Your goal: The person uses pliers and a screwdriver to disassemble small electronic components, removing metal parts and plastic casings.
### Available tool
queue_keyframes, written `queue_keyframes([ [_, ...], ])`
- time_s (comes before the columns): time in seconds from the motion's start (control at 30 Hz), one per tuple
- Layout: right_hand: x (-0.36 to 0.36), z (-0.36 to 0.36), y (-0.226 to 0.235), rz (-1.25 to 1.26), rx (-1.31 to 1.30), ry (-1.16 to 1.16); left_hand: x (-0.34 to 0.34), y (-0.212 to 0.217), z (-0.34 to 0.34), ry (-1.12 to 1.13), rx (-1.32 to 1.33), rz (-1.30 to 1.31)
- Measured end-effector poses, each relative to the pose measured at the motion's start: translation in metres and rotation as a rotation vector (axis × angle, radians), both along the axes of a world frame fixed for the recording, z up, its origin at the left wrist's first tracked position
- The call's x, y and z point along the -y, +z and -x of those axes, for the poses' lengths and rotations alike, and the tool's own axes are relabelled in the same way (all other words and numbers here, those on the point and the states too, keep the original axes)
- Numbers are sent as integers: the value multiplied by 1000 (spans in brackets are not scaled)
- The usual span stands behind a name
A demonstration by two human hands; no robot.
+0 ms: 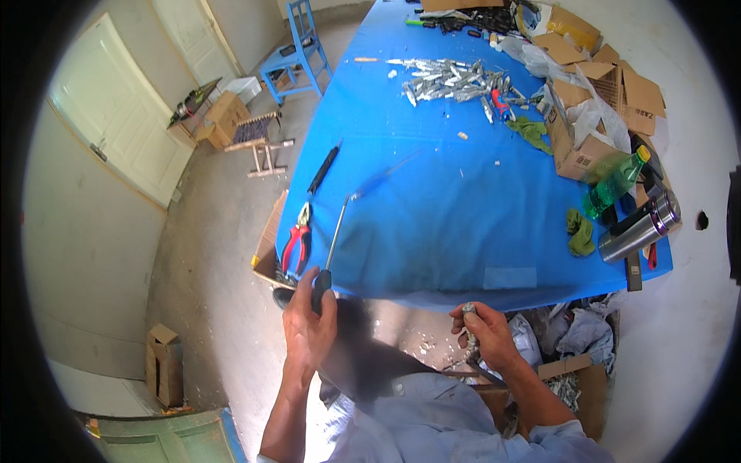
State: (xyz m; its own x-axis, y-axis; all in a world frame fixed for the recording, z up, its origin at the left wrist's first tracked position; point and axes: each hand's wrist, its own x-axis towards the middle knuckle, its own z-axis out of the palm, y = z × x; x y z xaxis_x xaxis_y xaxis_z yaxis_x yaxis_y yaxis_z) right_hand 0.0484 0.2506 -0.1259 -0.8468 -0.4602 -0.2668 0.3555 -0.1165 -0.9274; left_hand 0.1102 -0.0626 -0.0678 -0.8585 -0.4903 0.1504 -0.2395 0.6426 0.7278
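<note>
My left hand (306, 333) is closed around the black handle of a screwdriver (336, 235), whose long thin shaft points up over the near left part of the table. In my right hand (494, 338), just off the table's front edge, the thumb and fingers pinch a small grey metal piece (468, 308); its lower part is hidden by the fingers. Red-handled pliers (297, 241) lie just left of the screwdriver, with a slim black tool (323, 170) beyond them. A thin blue tool (380, 179), faint and blurred, lies near the screwdriver's tip.
The table (401, 231) has a blue cover. Farther back lies a pile of grey metal pieces (459, 81). Along the right stand cardboard boxes (583, 154), a green bottle (615, 185) and a steel flask (637, 230). A blue chair (297, 58) stands beyond the left edge.
</note>
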Motion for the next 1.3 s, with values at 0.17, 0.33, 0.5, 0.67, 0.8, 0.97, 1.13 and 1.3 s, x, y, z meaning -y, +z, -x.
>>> queue_keyframes([
  [0.17, 21, 46, 42, -51, -259, -77, 20, -9, 61, -41, -139, 372],
  [0.33, 44, 108, 65, 25, -220, -169, 33, -19, 120, -18, -136, 506],
  [0.5, 65, 173, 54, 48, -292, -172, 42, -25, 155, -29, -63, 549],
  [0.67, 86, 214, 28, 17, -320, -111, 43, -35, 165, -66, 22, 648],
  [0.8, 93, 231, 19, 9, -326, 3, 35, -28, 160, -49, -106, 702],
  [0.97, 85, 235, 0, -5, -351, 21, -9, -3, 163, -157, -276, 555],
  [1.13, 86, 236, 2, 9, -299, 72, -59, -11, 184, -270, -317, 406],
  [1.3, 88, 239, 7, 66, -297, 100, -74, -34, 205, -269, -344, 388],
])
